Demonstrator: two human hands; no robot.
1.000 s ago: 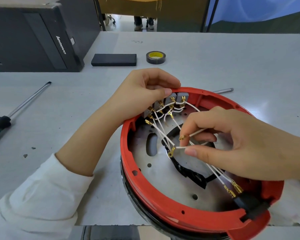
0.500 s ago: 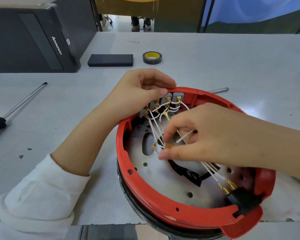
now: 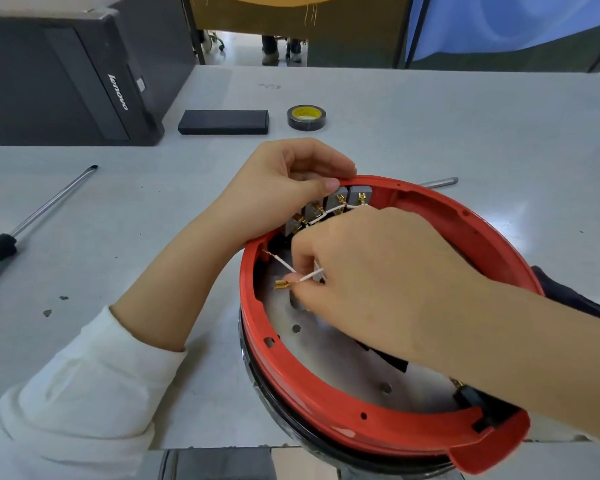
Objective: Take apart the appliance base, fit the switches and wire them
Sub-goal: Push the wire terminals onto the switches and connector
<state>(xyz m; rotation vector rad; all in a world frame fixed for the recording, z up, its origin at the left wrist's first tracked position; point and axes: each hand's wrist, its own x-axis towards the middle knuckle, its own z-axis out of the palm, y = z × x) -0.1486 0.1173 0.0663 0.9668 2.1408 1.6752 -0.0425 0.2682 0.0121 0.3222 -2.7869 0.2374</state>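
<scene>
Inside the red base, right hand pinches a white wire; left hand grips the rim

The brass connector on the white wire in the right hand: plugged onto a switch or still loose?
Loose. The brass connector hangs free at the end of its white wire, pinched by the right hand, apart from the switches.
</scene>
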